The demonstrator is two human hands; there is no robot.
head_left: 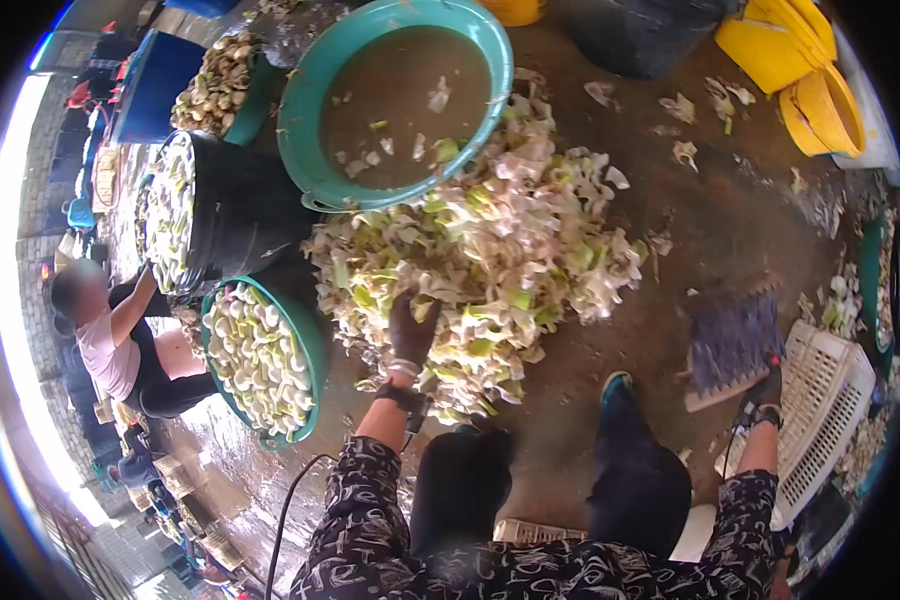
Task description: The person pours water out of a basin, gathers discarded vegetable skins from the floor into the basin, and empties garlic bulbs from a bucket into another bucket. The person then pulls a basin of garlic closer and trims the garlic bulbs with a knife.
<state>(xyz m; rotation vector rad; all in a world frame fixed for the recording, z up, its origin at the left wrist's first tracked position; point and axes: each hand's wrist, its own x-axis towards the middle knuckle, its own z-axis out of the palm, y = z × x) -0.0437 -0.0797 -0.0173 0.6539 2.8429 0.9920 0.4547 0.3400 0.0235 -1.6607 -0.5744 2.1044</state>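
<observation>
My left hand [410, 327], in a dark glove, reaches over the near left part of a large heap of pale and green trimmings [530, 225]. Its fingers are apart at the edge of the leaves, with nothing visible held. At the right, my right hand [762, 392], also gloved, is closed beside the end of a brush [735, 345] with dark purple bristles and a wooden back. A small red bit shows at its fingertips; what it grips is unclear.
A teal tub of murky water [410, 100] stands beyond the heap. Left are a green basket of whitish bulbs [317, 350], a full black barrel [250, 205] and a person [120, 345]. White crates [825, 400] lie right; yellow buckets [820, 110] stand far right.
</observation>
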